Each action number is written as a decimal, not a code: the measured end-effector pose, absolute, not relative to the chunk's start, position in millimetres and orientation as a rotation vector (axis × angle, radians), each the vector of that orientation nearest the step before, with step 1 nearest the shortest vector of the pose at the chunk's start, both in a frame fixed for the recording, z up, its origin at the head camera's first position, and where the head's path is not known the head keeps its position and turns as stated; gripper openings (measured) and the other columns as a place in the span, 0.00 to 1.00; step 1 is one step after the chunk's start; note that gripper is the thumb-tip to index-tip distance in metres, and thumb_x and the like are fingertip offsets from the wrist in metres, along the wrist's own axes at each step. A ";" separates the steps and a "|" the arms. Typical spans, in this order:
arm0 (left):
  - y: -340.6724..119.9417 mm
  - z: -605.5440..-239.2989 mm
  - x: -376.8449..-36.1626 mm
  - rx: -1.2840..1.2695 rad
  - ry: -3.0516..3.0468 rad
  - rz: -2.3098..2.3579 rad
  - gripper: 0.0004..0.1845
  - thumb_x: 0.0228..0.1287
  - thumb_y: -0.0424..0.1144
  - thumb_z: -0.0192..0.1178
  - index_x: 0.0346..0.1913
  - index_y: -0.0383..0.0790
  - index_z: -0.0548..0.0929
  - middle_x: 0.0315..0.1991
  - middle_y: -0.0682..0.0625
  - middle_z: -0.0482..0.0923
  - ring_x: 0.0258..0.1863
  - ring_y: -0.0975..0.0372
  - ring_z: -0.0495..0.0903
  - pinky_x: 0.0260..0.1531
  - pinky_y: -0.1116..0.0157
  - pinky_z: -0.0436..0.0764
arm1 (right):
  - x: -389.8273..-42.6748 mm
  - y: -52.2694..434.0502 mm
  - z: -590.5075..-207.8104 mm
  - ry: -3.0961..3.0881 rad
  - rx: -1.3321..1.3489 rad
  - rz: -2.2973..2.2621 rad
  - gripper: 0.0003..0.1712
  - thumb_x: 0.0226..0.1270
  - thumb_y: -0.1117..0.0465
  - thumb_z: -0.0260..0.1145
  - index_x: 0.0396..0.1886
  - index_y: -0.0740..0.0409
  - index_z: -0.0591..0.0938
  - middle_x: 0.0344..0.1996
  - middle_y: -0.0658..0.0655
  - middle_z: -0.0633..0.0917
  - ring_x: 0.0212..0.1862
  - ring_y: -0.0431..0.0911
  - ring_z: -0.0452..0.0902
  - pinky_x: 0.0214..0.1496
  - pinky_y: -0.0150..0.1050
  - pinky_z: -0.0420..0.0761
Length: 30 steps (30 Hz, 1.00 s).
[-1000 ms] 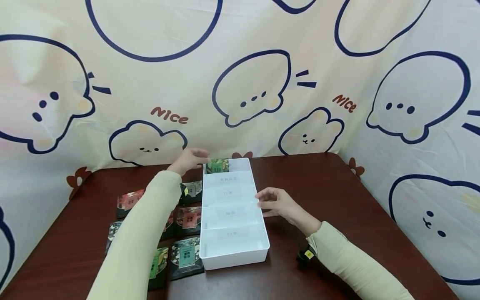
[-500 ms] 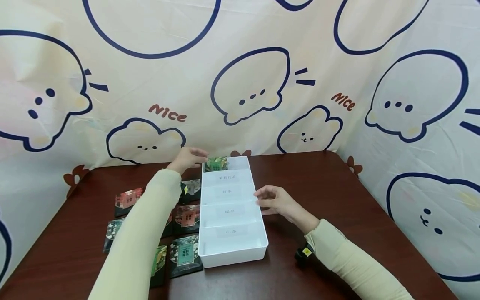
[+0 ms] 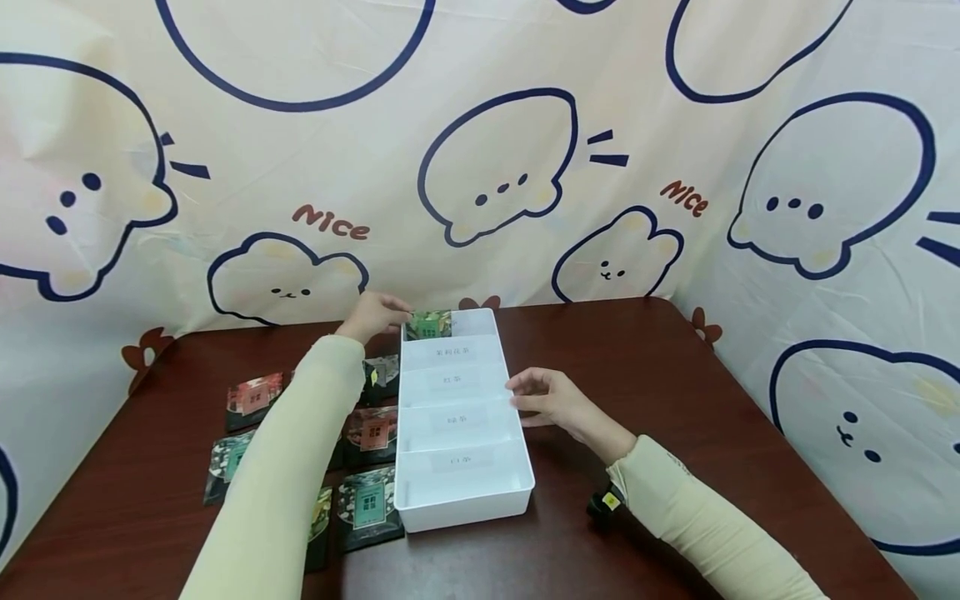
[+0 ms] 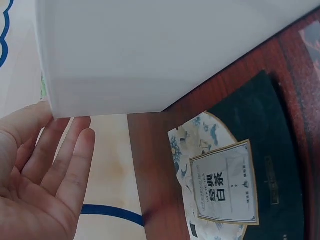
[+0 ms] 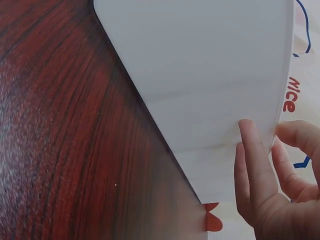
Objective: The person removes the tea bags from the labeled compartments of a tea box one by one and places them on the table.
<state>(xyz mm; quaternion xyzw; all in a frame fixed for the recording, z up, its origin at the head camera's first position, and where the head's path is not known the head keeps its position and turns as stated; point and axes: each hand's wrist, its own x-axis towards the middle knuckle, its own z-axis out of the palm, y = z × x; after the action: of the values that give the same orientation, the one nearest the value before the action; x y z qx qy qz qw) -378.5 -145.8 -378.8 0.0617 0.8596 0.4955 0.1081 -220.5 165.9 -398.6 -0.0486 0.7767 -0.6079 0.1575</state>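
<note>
A long white storage box (image 3: pixel 468 508) with labelled compartments stands on the table. My left hand (image 3: pixel 377 316) grips its far left corner, thumb at the rim and fingers outside in the left wrist view. Just beside those fingertips, a green tea packet (image 3: pixel 430 326) leans in the farthest compartment. On the right side, my right hand (image 3: pixel 558 406) pinches the box's long wall, the thumb over the rim and straighter fingers (image 5: pixel 252 145) along the outer face in the right wrist view. A white tea packet (image 4: pixel 225 185) lies on the table below my left hand.
Several dark tea packets lie left of the box, among them a red one (image 3: pixel 255 398) and a teal-labelled one (image 3: pixel 370 504). My left sleeve (image 3: pixel 288 467) covers part of them. A patterned cloth (image 3: pixel 495 167) hangs behind the brown table (image 3: pixel 600 333).
The head view has tilted slightly, so everything sits a little higher and further left. Both hands, the box and the green packet keep their places.
</note>
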 end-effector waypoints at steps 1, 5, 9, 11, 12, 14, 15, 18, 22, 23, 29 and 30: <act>-147.7 -377.8 -377.9 0.180 2.536 1.457 0.15 0.68 0.35 0.59 0.54 0.34 0.81 0.63 0.39 0.71 0.57 0.46 0.75 0.57 0.52 0.76 | -220.7 164.8 -398.6 2.222 -0.141 -1.736 0.16 0.64 0.67 0.66 0.51 0.65 0.79 0.40 0.59 0.78 0.40 0.45 0.81 0.42 0.47 0.85; -155.1 -371.0 -374.3 0.189 2.547 1.476 0.15 0.69 0.36 0.58 0.54 0.33 0.81 0.62 0.38 0.72 0.58 0.46 0.76 0.58 0.53 0.76 | -221.7 160.3 -399.8 2.216 -0.139 -1.737 0.16 0.64 0.67 0.66 0.51 0.64 0.79 0.41 0.60 0.78 0.40 0.46 0.82 0.42 0.47 0.85; -163.3 -360.1 -366.0 0.253 2.532 1.563 0.16 0.70 0.37 0.57 0.56 0.32 0.78 0.62 0.38 0.72 0.59 0.46 0.75 0.59 0.54 0.75 | -222.1 156.1 -401.5 2.198 -0.116 -1.751 0.16 0.64 0.68 0.66 0.51 0.64 0.79 0.41 0.59 0.78 0.40 0.45 0.82 0.42 0.47 0.85; -167.2 -353.5 -360.4 0.294 2.509 1.644 0.18 0.71 0.38 0.57 0.57 0.32 0.77 0.61 0.38 0.73 0.58 0.47 0.76 0.59 0.55 0.76 | -222.1 154.9 -402.4 2.191 -0.112 -1.755 0.16 0.64 0.68 0.66 0.51 0.63 0.79 0.40 0.59 0.78 0.40 0.45 0.82 0.42 0.47 0.85; -168.6 -349.9 -357.7 0.304 2.498 1.690 0.18 0.71 0.39 0.57 0.57 0.32 0.77 0.60 0.39 0.74 0.56 0.48 0.78 0.58 0.56 0.77 | -221.9 154.5 -402.4 2.192 -0.113 -1.755 0.16 0.63 0.68 0.67 0.51 0.63 0.79 0.40 0.58 0.78 0.40 0.45 0.81 0.42 0.48 0.85; -171.2 -341.3 -351.5 0.304 2.490 1.769 0.18 0.70 0.41 0.57 0.57 0.34 0.78 0.57 0.41 0.76 0.51 0.53 0.82 0.55 0.59 0.79 | -222.3 154.8 -402.9 2.200 -0.116 -1.750 0.16 0.63 0.67 0.67 0.51 0.63 0.79 0.39 0.58 0.78 0.40 0.45 0.81 0.41 0.47 0.85; -172.2 -336.9 -348.1 0.300 2.493 1.807 0.18 0.70 0.42 0.58 0.57 0.35 0.78 0.56 0.43 0.78 0.48 0.56 0.83 0.53 0.60 0.80 | -222.3 154.9 -403.0 2.206 -0.119 -1.745 0.16 0.63 0.67 0.67 0.51 0.63 0.79 0.39 0.58 0.78 0.40 0.45 0.81 0.41 0.47 0.85; -176.6 -323.8 -336.9 0.283 2.495 1.923 0.17 0.68 0.44 0.60 0.54 0.38 0.80 0.47 0.51 0.84 0.40 0.64 0.84 0.47 0.64 0.83 | -222.3 155.4 -402.6 2.212 -0.128 -1.731 0.16 0.63 0.67 0.67 0.51 0.63 0.79 0.39 0.59 0.78 0.40 0.46 0.81 0.41 0.47 0.85; -187.3 -307.3 -315.4 0.315 2.458 2.058 0.17 0.65 0.45 0.62 0.52 0.39 0.81 0.38 0.59 0.85 0.36 0.67 0.84 0.40 0.68 0.84 | -221.7 158.2 -402.1 2.200 -0.129 -1.727 0.17 0.64 0.67 0.67 0.52 0.63 0.79 0.40 0.59 0.78 0.40 0.46 0.81 0.41 0.47 0.85; -190.6 -302.9 -309.4 0.330 2.435 2.096 0.17 0.65 0.44 0.63 0.52 0.39 0.81 0.37 0.60 0.85 0.36 0.67 0.84 0.38 0.68 0.84 | -221.5 159.4 -402.0 2.198 -0.123 -1.729 0.17 0.64 0.67 0.67 0.52 0.64 0.79 0.40 0.59 0.78 0.40 0.46 0.81 0.41 0.47 0.85; -214.0 -279.0 -267.3 0.413 2.253 2.328 0.13 0.64 0.38 0.64 0.51 0.41 0.83 0.35 0.56 0.85 0.29 0.66 0.85 0.32 0.70 0.84 | -221.9 164.8 -399.9 2.211 -0.097 -1.728 0.16 0.64 0.68 0.66 0.51 0.64 0.79 0.40 0.59 0.78 0.40 0.46 0.81 0.42 0.47 0.85; -219.5 -276.3 -259.3 0.422 2.219 2.363 0.13 0.63 0.36 0.64 0.51 0.41 0.83 0.36 0.55 0.86 0.29 0.65 0.84 0.31 0.70 0.84 | -222.4 164.9 -399.5 2.211 -0.102 -1.725 0.16 0.64 0.67 0.66 0.51 0.64 0.79 0.40 0.59 0.78 0.40 0.46 0.81 0.42 0.47 0.85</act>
<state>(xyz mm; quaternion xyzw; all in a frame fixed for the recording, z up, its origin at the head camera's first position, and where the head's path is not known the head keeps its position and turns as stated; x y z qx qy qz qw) -259.3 -219.5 -276.3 0.1289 0.6774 0.7214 -0.0638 -222.4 164.9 -399.5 -0.0360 0.7768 -0.6062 0.1668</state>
